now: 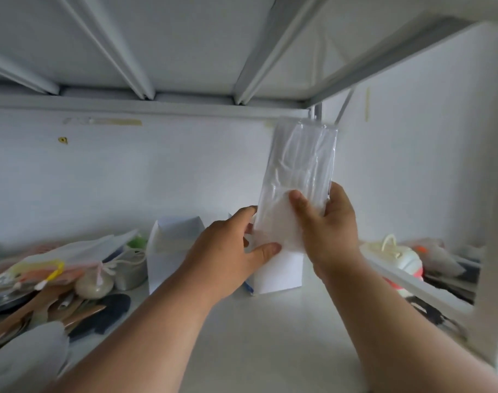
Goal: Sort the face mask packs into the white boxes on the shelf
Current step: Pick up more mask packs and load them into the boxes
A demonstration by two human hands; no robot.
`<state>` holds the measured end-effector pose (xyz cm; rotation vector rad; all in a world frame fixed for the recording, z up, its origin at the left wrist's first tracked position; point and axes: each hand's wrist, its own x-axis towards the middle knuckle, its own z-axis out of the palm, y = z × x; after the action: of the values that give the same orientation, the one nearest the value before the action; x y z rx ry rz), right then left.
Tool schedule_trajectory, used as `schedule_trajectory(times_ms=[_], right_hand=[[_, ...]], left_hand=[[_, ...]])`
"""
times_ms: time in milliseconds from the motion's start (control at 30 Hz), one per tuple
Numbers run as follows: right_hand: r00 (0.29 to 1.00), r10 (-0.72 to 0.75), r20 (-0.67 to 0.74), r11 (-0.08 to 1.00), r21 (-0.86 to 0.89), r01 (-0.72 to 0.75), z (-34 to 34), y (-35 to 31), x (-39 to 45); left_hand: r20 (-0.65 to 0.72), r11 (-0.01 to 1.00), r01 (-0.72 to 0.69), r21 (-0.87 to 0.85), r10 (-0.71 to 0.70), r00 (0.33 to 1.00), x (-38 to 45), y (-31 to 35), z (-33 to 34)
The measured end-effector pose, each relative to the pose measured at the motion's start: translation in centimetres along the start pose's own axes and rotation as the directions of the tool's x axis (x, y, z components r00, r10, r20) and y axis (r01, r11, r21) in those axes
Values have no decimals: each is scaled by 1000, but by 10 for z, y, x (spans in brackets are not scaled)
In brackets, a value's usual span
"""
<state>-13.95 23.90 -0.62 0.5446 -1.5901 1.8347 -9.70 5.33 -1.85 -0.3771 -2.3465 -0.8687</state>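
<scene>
Two bare forearms reach in over a white shelf board (pixel 270 336). The right hand (pixel 331 225) grips the lower end of a clear plastic pack of white face masks (pixel 297 177), thumb curled across its front and fingers wrapped behind, the pack standing upright and slightly tilted. Just left of that grip, the left hand (pixel 228 251) holds the near wall of an open white paper box (pixel 279 270), thumb pressed on the box front and fingers curled at the pack's lower left edge. The pack's bottom end sits at the mouth of this box, directly below the right hand's grip. Left of the left hand, a second open white paper box (pixel 171 251) stands beside the first. Farther left lies a jumble of pouches, wooden utensils and small bags (pixel 57 279). Right of the gripping hand, beyond a white shelf rail, rest a cream and pink item (pixel 401 259) and grey fabric pieces. Behind everything is a pale wall (pixel 128 171).
</scene>
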Motion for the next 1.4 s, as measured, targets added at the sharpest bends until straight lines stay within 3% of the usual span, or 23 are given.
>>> schedule_trajectory(times_ms=[200, 433, 700, 1033, 1233, 1400], right_hand=[[992, 11, -125, 1000, 21, -9, -6, -4, 3], [990, 1, -138, 1000, 4, -1, -4, -5, 4], [989, 43, -144, 991, -122, -61, -6, -5, 2], [989, 139, -54, 964, -220, -148, -7, 0, 3], [980, 198, -30, 935, -294, -198, -7, 1, 2], [978, 209, -5, 913, -356, -197, -4, -1, 0]], left_hand=[[8, 996, 15, -91, -15, 1000, -2, 4, 2], [-48, 983, -23, -182, 14, 999, -6, 11, -2], [10, 959, -56, -279, 61, 998, -9, 17, 0], [6, 969, -93, -230, 97, 995, -10, 11, 0], [-68, 966, -139, -217, 127, 990, -10, 3, 7], [-6, 983, -63, -173, 62, 998, -4, -6, 15]])
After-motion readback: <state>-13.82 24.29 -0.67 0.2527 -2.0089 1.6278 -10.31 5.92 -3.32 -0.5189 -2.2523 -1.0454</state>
